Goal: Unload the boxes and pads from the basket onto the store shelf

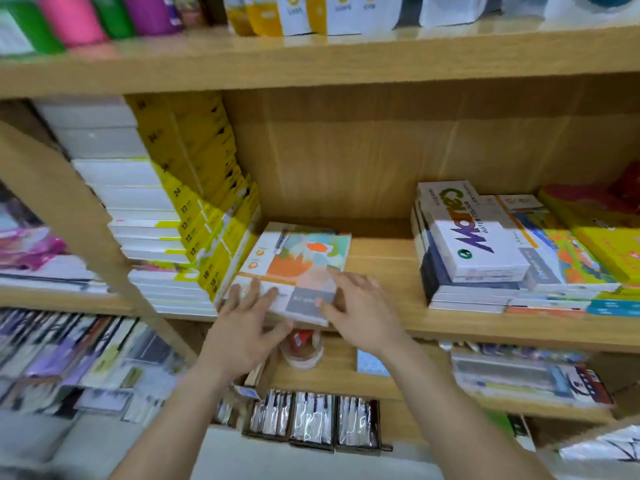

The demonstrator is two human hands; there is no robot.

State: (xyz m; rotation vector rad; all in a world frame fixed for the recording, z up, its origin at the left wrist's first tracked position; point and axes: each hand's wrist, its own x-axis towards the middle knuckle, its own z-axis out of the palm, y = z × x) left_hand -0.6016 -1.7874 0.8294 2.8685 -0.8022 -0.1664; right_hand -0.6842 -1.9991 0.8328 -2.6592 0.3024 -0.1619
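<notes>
On the shelf, both hands (fingers spread, resting) press the pad.

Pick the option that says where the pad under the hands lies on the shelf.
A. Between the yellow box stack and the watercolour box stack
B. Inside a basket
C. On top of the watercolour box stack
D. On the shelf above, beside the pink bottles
A: the pad lies flat on the shelf, with the yellow box stack on its left and the watercolour box stack apart on its right; left hand and right hand rest on its near edge.

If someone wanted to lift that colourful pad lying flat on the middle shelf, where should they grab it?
Probably by the near edge of the pad, coming from the front. It lies flat with that edge overhanging the shelf lip; yellow boxes crowd its left side.
</notes>
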